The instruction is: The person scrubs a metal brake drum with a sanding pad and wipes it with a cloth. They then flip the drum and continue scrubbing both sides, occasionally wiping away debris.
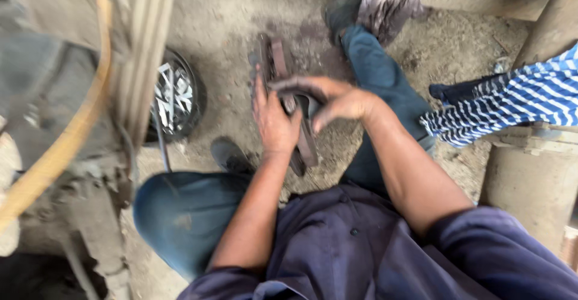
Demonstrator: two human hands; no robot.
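Note:
A long, dark, rusty-brown metal part (306,145) is held in front of me above the dirt ground. My left hand (274,119) lies flat along its left side, fingers stretched up the part. My right hand (337,101) comes in from the right and curls over the part's middle, fingers gripping across it. Both hands are dirty with grease. The part's middle is hidden by my hands; its upper end (272,56) and lower end show. My knees in blue trousers sit either side below.
A car wheel with a silver rim (173,98) lies at left beside a grimy vehicle body with a yellow hose (66,137). A blue-and-white striped cloth (518,101) hangs at right over a concrete post (536,185). My dark shoe (232,155) rests on the dirt.

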